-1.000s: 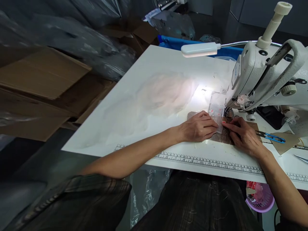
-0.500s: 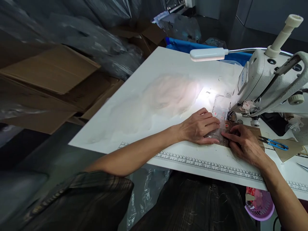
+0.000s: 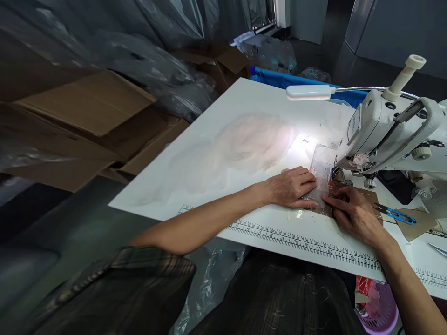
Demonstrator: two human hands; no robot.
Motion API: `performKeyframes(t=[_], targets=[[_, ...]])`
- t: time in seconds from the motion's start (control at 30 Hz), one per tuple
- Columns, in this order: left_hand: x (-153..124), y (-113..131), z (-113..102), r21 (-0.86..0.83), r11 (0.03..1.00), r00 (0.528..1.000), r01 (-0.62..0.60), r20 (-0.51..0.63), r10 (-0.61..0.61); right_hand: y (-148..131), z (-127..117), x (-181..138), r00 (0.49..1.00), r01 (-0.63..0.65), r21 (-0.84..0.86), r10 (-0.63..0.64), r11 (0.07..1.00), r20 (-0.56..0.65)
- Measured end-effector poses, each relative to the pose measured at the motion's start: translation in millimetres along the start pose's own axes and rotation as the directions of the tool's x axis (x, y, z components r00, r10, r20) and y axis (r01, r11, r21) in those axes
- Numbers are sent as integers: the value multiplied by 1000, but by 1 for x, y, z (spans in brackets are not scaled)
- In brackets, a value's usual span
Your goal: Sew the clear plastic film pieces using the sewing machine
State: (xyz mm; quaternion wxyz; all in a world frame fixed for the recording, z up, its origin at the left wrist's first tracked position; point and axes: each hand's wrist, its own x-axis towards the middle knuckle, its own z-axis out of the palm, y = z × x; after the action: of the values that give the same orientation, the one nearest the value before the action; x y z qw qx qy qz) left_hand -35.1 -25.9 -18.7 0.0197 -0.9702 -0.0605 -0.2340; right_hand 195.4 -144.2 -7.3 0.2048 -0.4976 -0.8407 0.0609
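Note:
A clear, sheer strip with small red marks (image 3: pixel 319 179) lies on the table beside the sewing machine (image 3: pixel 384 135), its edge by the presser foot. My left hand (image 3: pixel 293 187) rests on the strip's left side, fingers stretched out flat and pressing it down. My right hand (image 3: pixel 358 214) is at the strip's near right edge. Its index finger is extended and touches that edge, with the thumb apart below. Under the strip and right hand lies a brown board (image 3: pixel 372 201). The needle tip is too small to make out.
Blue thread snips (image 3: pixel 396 214) lie right of my right hand, near a dark phone (image 3: pixel 396 186). A lamp (image 3: pixel 309 92) lights the white table (image 3: pixel 195 172). A printed ruler (image 3: pixel 279 238) runs along the front edge. Cardboard boxes (image 3: pixel 87 102) stand at left; a purple basket (image 3: pixel 382 309) sits below.
The whole view has shifted slightly, so the table and machine appear lower. Both hands keep nearly the same place on the strip.

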Motion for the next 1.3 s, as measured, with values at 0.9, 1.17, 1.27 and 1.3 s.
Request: performKeyframes(t=[0.9,1.17,1.27,1.3], targets=[[16,10,-4,224,970,992,92,59,-108,-1,-2,0,1000,-5,9,5,1000,19],[36,-5,-13,164,985,964,-63,264,18,-1,0,1,997,-79,85,79,993,-5],[39,-13,-9,118,991,964,-59,263,26,1,2,2,993,-112,98,115,989,-25],[39,-15,-8,100,994,967,-47,253,20,1,3,3,991,-128,92,131,988,-33]])
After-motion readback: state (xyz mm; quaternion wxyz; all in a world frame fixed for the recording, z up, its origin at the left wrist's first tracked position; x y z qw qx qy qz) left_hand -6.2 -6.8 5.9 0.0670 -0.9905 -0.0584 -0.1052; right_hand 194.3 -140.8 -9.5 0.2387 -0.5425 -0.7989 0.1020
